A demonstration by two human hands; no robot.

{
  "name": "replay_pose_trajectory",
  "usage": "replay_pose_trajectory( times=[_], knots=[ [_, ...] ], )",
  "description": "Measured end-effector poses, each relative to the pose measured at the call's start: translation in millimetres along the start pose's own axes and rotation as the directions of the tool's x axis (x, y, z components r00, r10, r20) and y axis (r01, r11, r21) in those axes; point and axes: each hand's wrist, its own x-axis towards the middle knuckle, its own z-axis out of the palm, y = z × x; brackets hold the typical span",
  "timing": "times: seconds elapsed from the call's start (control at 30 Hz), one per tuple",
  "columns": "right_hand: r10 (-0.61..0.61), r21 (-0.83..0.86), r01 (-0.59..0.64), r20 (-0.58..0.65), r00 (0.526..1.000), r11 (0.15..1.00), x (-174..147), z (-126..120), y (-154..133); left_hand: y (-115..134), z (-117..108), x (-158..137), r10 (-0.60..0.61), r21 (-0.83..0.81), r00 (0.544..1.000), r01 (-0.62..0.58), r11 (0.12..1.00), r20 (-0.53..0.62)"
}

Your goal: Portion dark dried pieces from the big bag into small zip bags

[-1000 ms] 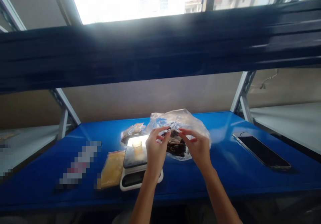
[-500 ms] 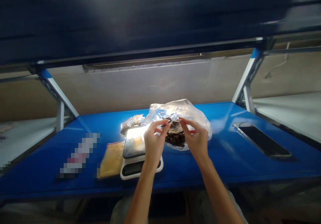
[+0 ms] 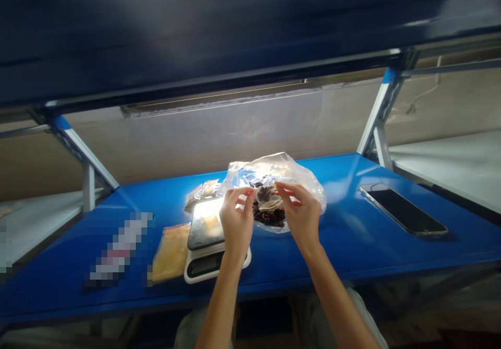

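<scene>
My left hand [image 3: 237,218] and my right hand [image 3: 303,214] are raised side by side, each in a thumb-and-finger pinch. Between them they hold the top corners of a small clear plastic bag [image 3: 267,199], with something dark showing in its upper part. Right behind and below it lies a large, crumpled clear plastic bag [image 3: 307,182], its mouth spread open. Dark dried pieces [image 3: 270,217] fill the near part of that large bag; I cannot make out their kind. Beside my left wrist is a white kitchen scale [image 3: 207,242], partly hidden by my forearm.
Left of the scale lies a flat yellowish packet [image 3: 170,254]; small filled clear bags [image 3: 200,192] sit behind it. A phone [image 3: 403,209] rests at the right of the blue table [image 3: 336,255]. A dark shelf [image 3: 235,31] overhangs, on slanted metal supports [image 3: 374,111].
The view has shifted slightly. The small bag between my hands has tilted, and its dark upper part shows more clearly. Both hands keep their pinch.
</scene>
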Motion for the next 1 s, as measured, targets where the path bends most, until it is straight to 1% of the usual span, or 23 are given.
replay_pose_trajectory(
  times=[0.07, 0.13, 0.17, 0.3, 0.37, 0.43, 0.47, 0.53, 0.57, 0.6, 0.7, 0.73, 0.77, 0.83, 0.9, 1.0],
  knots=[
    [0.010, 0.040, -0.013, 0.057, 0.998, 0.999, -0.6, 1.6, -1.4, 0.1, 2.0, -1.4, 0.036, 0.018, 0.999, -0.036, 0.999, 0.011],
    [0.008, 0.044, -0.013, 0.112, 0.994, 0.999, -0.6, 3.0, -1.8, 0.2, 3.6, -1.8, 0.044, 0.028, 0.999, -0.045, 0.999, 0.027],
    [0.014, 0.046, -0.019, 0.115, 0.993, 0.999, -0.6, 3.6, -1.7, 0.1, 4.2, -1.8, 0.038, 0.029, 0.999, -0.039, 0.999, 0.018],
    [0.073, 0.113, -0.076, 0.030, 0.997, 0.991, -1.2, 5.3, -1.6, -0.5, 5.9, -1.1, -0.010, -0.001, 0.996, 0.010, 1.000, -0.089],
    [0.071, 0.115, -0.078, 0.061, 0.996, 0.990, -1.8, 6.3, -1.8, -1.3, 7.6, -1.3, 0.009, -0.012, 0.998, -0.009, 1.000, -0.067],
    [0.080, 0.090, -0.087, 0.074, 0.994, 0.992, -1.9, 7.3, -1.8, -2.3, 9.9, -1.9, 0.060, -0.013, 0.998, -0.061, 0.998, -0.036],
    [0.101, 0.081, -0.104, 0.048, 0.994, 0.991, -1.8, 7.7, -1.7, -2.8, 11.1, -2.2, 0.080, -0.014, 0.996, -0.081, 0.997, -0.042],
    [0.153, 0.097, -0.148, -0.042, 0.987, 0.984, -1.2, 8.3, -1.8, -3.7, 13.1, -2.8, 0.089, -0.024, 0.990, -0.092, 0.995, -0.108],
    [0.169, 0.117, -0.161, -0.067, 0.983, 0.980, -1.0, 8.5, -2.0, -4.1, 13.7, -2.8, 0.082, -0.034, 0.987, -0.087, 0.996, -0.139],
    [0.175, 0.140, -0.164, -0.065, 0.983, 0.976, -0.7, 8.5, -2.2, -4.4, 14.2, -2.7, 0.072, -0.047, 0.987, -0.080, 0.996, -0.146],
    [0.162, 0.178, -0.162, 0.012, 0.987, 0.971, -0.3, 8.0, -2.9, -4.8, 14.3, -1.8, 0.055, -0.073, 0.997, -0.059, 0.996, -0.054],
    [0.167, 0.177, -0.167, 0.016, 0.986, 0.970, -0.1, 7.6, -2.9, -4.6, 14.2, -1.6, 0.045, -0.078, 0.998, -0.047, 0.996, -0.033],
    [0.177, 0.172, -0.175, 0.002, 0.984, 0.969, 0.1, 7.2, -2.8, -4.2, 14.0, -1.5, 0.034, -0.086, 0.999, -0.037, 0.996, -0.035],
    [0.199, 0.166, -0.190, -0.041, 0.979, 0.968, 0.8, 6.2, -2.1, -3.0, 13.7, -1.8, 0.014, -0.105, 0.996, -0.024, 0.994, -0.089],
    [0.209, 0.176, -0.197, -0.051, 0.977, 0.964, 1.9, 5.3, -1.2, -1.6, 13.4, -2.6, 0.010, -0.126, 0.993, -0.025, 0.992, -0.117],
    [0.218, 0.202, -0.204, -0.050, 0.975, 0.958, 3.7, 4.3, -0.2, -0.9, 13.1, -3.6, 0.009, -0.147, 0.998, -0.019, 0.989, -0.067]
  ],
)
